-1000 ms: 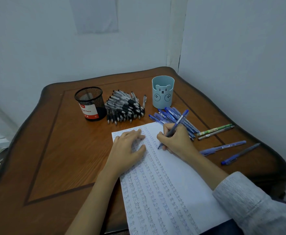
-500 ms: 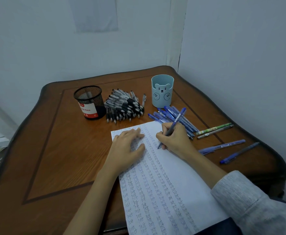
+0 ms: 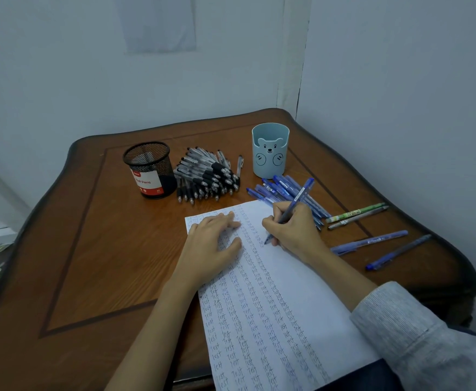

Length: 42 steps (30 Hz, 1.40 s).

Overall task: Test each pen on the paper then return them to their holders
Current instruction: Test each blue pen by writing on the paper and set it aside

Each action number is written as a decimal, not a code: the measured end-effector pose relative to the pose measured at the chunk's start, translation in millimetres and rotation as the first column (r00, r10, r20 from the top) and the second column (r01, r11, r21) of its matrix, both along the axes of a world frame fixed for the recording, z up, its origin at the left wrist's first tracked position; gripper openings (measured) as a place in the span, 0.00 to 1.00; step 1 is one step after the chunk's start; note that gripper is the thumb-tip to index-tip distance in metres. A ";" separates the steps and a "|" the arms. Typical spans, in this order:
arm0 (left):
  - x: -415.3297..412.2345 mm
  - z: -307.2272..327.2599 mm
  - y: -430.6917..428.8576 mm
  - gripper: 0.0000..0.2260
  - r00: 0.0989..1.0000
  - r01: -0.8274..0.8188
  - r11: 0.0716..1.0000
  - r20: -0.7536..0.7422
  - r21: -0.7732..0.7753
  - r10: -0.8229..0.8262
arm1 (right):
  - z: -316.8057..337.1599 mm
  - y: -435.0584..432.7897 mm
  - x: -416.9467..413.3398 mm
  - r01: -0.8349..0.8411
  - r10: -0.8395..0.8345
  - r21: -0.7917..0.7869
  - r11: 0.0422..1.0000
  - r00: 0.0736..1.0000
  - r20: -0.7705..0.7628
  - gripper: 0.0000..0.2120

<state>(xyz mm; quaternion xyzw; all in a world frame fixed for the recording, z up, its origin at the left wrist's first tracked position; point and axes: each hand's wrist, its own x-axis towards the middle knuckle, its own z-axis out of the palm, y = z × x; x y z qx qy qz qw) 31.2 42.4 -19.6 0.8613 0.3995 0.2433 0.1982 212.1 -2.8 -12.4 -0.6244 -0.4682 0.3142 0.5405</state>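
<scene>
A white paper (image 3: 293,280) covered in columns of the word "test" lies on the wooden table (image 3: 112,249). My left hand (image 3: 213,246) rests flat on its upper left part. My right hand (image 3: 293,231) grips a blue pen (image 3: 294,206) with the tip down on the paper. Behind the paper lie a heap of black pens (image 3: 205,176) and a pile of blue pens (image 3: 282,190). A black mesh holder (image 3: 150,169) stands at the back left and a light blue bear holder (image 3: 270,150) at the back right.
On the table to the right lie a green pen (image 3: 355,213), a grey pen (image 3: 358,218) and two blue pens (image 3: 369,241), (image 3: 397,252). Walls close in behind and to the right. The table's left half is bare wood.
My right hand has shifted very slightly on the paper with the pen tip staying down. The left hand keeps its place on the sheet.
</scene>
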 end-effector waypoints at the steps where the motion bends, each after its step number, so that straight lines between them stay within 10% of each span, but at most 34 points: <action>1: 0.0 -0.3 0.3 0.15 1.000 0.000 1.000 0.000 0.001 0.000 | -0.1 0.4 0.2 0.004 -0.004 0.006 1.000 1.000 0.001 0.17; 12: -0.2 -0.5 0.2 0.15 1.000 0.002 1.000 0.001 0.004 -0.002 | -4.4 1.0 -0.1 -0.003 0.001 0.046 0.999 1.000 0.031 0.16; 24: -0.2 -0.7 0.4 0.14 1.000 0.007 1.000 0.026 -0.014 -0.007 | 6.5 1.9 3.6 -0.020 0.026 0.020 1.000 0.940 -0.341 0.16; 42: 1.4 1.4 -0.6 0.24 1.000 0.009 1.000 0.005 -0.016 -0.009 | 9.8 -4.9 4.2 -0.114 0.120 0.048 0.992 0.983 -0.138 0.12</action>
